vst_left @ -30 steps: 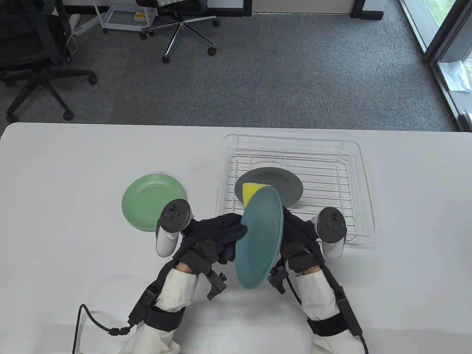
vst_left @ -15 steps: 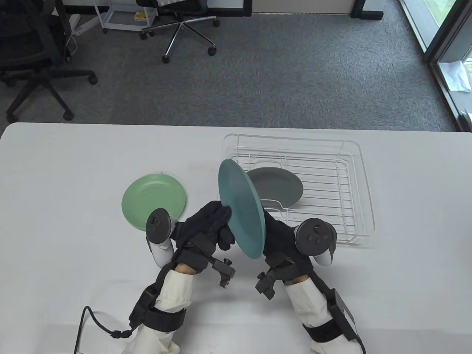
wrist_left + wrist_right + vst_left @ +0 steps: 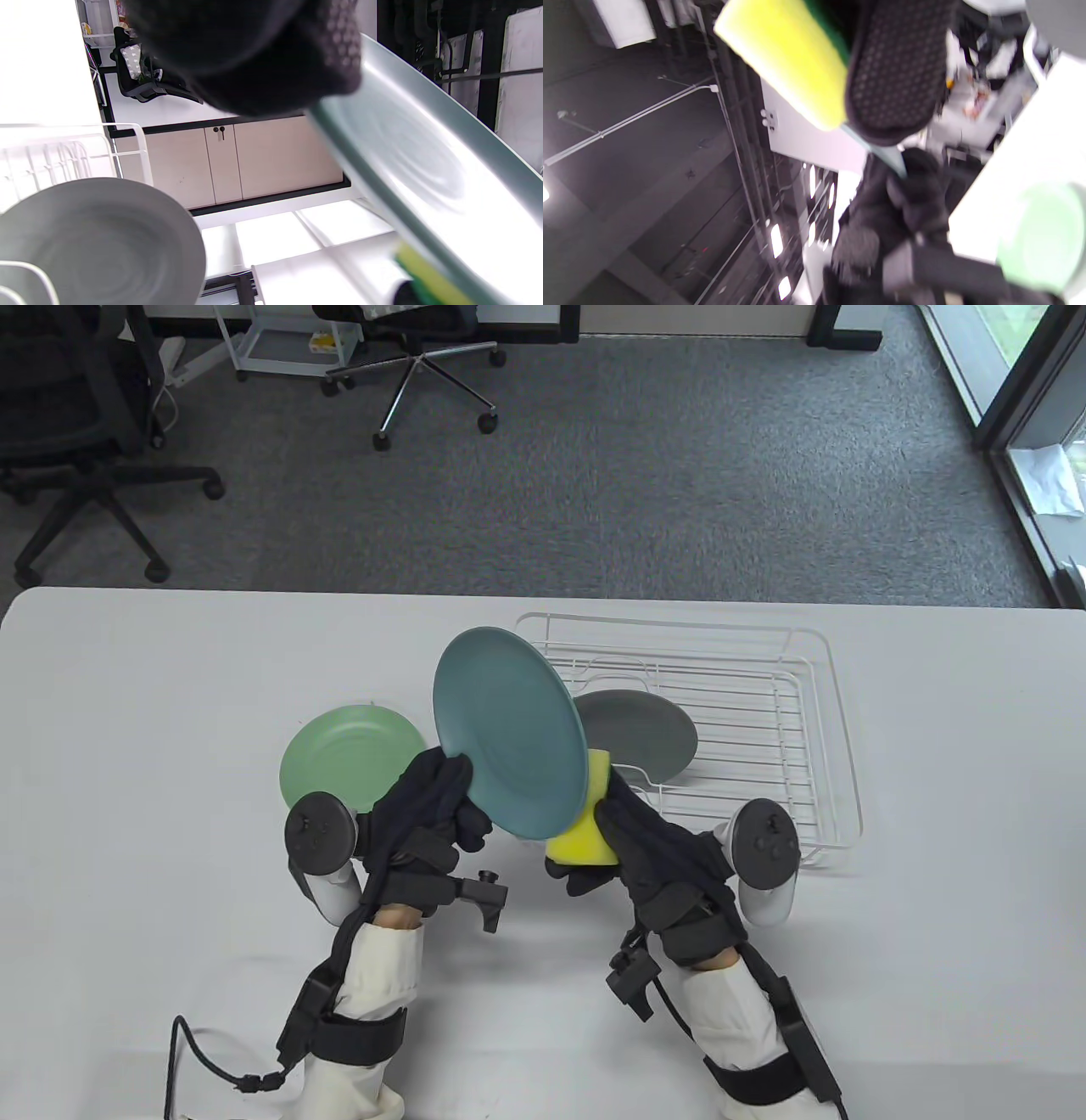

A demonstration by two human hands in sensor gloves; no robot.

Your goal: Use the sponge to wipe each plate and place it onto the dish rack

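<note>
Landmark: the rack [image 3: 814, 746], a white wire one standing on the counter [image 3: 153, 687].
Teal plate: the teal plate [image 3: 509, 742] is held tilted in the air, just left of the rack's near-left corner, its face turned toward the camera in the table view.
Left hand: the left hand [image 3: 433, 806] has its grip closed on the teal plate's lower-left rim, the rim being pinched between thumb and fingers.
Right hand: the right hand [image 3: 653, 848] has its grip closed round the sponge [image 3: 585, 827].
Sponge: yellow with a green face; it is pressed to the teal plate's lower-right edge, near the rack's front-left corner.
Grey plate: the grey plate [image 3: 640, 729] lies inside the rack, at its left side.
Green plate: the green plate [image 3: 344, 755] lies flat on the counter, well left of the rack.
Step judged: the teal plate is being wiped; racking is not yet done, and the green plate appears untouched.
Risk, slip: the plate is carried by one rim pinch only, so a hard sponge push could lever it out of the grip.
Risk, knock: the raised rim is close to the rack wire and may be struck when swung across.
</note>
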